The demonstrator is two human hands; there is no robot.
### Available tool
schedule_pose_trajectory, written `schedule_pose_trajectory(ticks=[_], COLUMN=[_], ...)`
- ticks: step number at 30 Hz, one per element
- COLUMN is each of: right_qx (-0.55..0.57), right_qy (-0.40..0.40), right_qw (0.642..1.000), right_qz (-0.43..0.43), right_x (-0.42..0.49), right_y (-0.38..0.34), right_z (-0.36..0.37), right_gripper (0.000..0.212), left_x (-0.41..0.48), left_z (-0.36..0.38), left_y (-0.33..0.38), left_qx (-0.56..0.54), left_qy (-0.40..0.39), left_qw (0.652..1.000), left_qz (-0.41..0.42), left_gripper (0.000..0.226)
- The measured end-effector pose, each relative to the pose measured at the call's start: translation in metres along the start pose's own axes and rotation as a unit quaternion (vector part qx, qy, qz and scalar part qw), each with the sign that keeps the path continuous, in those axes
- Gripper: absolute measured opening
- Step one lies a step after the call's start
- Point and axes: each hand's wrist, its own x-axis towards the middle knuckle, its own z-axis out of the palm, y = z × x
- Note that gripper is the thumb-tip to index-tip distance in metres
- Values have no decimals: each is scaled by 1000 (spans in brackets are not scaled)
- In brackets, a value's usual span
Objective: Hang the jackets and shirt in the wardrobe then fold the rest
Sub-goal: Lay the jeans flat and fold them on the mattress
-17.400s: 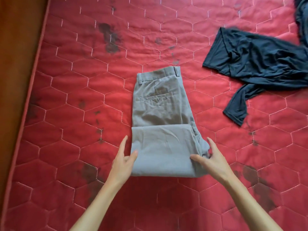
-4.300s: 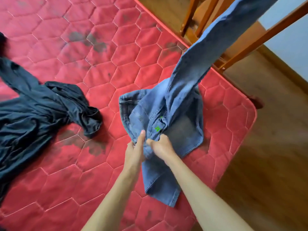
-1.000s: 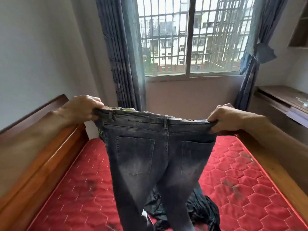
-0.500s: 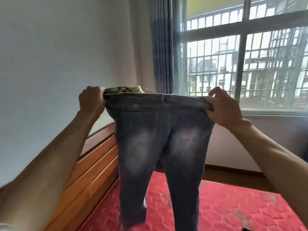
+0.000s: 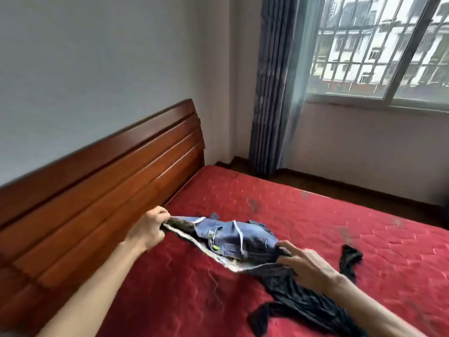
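Pair of blue denim jeans [image 5: 230, 239] now low over red quilted mattress [image 5: 315, 215], waistband stretched between both hands, pale inner lining showing. Half a second ago jeans hung upright at chest height, legs dangling; now swung down toward bed, near brown wooden headboard [image 5: 109, 171]. Grip of left hand [image 5: 148, 231] closed on one waistband end, grip of right hand [image 5: 307, 262] closed on other. Beneath right hand lies crumpled black garment [image 5: 301, 305]. Likely meaning: jeans being laid out for folding; no fold made yet.
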Motion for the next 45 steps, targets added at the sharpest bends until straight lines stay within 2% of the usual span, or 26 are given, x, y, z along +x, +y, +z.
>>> schedule_pose_trajectory(ticks=[3, 4, 6, 7, 9, 11, 13, 14, 16, 19, 21, 23, 26, 28, 31, 34, 36, 38, 40, 42, 43, 45], right_qx=[48, 50, 83, 88, 128, 187, 187, 181, 184, 156, 129, 95, 31, 5, -15, 26, 73, 109, 126, 150, 171, 210], right_qy=[-116, -125, -175, -212, -253, -277, -248, -251, -266, -262, -261, -225, -137, -95, -79, -63, -50, -25, 25, 64, 69, 44], right_qw=[991, 989, 972, 960, 931, 900, 900, 893, 873, 859, 855, 877, 929, 954, 962, 953, 941, 935, 926, 898, 874, 823], right_qz=[43, 63, 134, 162, 232, 281, 305, 328, 365, 410, 430, 415, 343, 284, 262, 296, 326, 336, 355, 408, 450, 527], right_x=[-51, -65, -98, -115, -157, -207, -257, -280, -312, -326, -329, -329, -317, -307, -299, -306, -317, -334, -356, -384, -397, -417], right_y=[-52, -71, -104, -118, -141, -160, -176, -184, -197, -211, -214, -216, -224, -235, -246, -238, -225, -217, -218, -228, -236, -252], right_z=[94, 118, 160, 184, 230, 278, 334, 358, 390, 418, 438, 462, 493, 509, 521, 511, 496, 480, 468, 468, 472, 485], right_gripper=[36, 35, 20, 21, 33, 47, 58, 58, 45, 26, 38, 53, 71, 66, 59, 42, 32, 32, 32, 28, 33, 38], left_x=[-108, -143, -212, -247, -313, -375, -430, -455, -500, -544, -560, -569, -564, -561, -565, -574, -578, -582, -591, -608, -619, -638], left_z=[84, 110, 160, 185, 229, 267, 300, 316, 345, 380, 399, 415, 436, 449, 453, 440, 424, 409, 401, 403, 406, 415], left_y=[1, 5, 17, 23, 38, 54, 70, 77, 91, 102, 105, 107, 112, 115, 117, 113, 109, 103, 96, 90, 88, 85], left_qx=[11, 16, 25, 30, 23, -5, -32, -42, -61, -92, -91, -109, -156, -177, -182, -139, -135, -172, -181, -135, -105, -58], left_qy=[-109, -136, -178, -194, -227, -256, -268, -269, -258, -221, -179, -109, -6, 48, 77, 45, 66, 106, 105, 35, -18, -127], left_qw=[988, 982, 970, 965, 954, 941, 929, 924, 920, 900, 894, 887, 849, 829, 829, 863, 881, 873, 878, 914, 928, 934], left_qz=[-106, -133, -162, -171, -194, -220, -253, -268, -290, -364, -400, -435, -505, -529, -524, -484, -449, -444, -429, -381, -356, -329], left_gripper=[40, 42, 46, 46, 42, 27, 15, 18, 29, 41, 34, 37, 47, 49, 48, 48, 51, 60, 61, 57, 56, 55])
